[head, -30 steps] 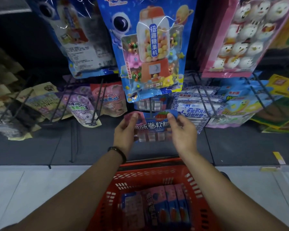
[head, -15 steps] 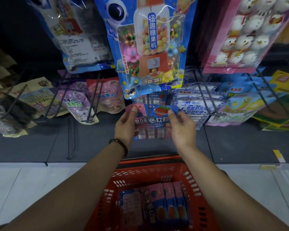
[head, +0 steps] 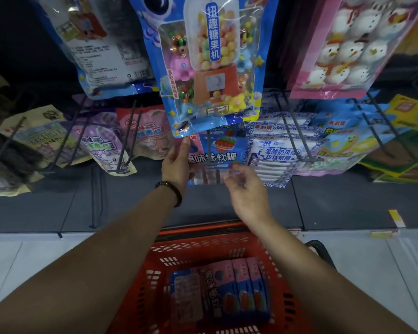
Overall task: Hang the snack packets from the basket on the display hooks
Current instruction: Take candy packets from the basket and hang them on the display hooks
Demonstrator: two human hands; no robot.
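Note:
A blue and pink fruit candy packet (head: 219,153) hangs on a display hook (head: 209,143) in the lower row, under a big blue candy-machine bag (head: 212,66). My left hand (head: 177,162) still touches the packet's left edge, fingers along it. My right hand (head: 245,189) is just below and to the right of the packet, fingers loosely curled and apart from it, holding nothing. Below, the red basket (head: 203,249) holds several more of the same packets (head: 232,290), standing in a row.
More hooks carry purple and pink packets (head: 106,145) on the left and white-blue packets (head: 278,150) on the right. A pink snowman bag (head: 343,49) hangs top right. A dark shelf base (head: 336,206) runs below the hooks, with pale floor in front.
Both hands carried the packet up and onto the hook. My right hand has since let go and dropped back toward the basket; my left hand stays on the packet's edge.

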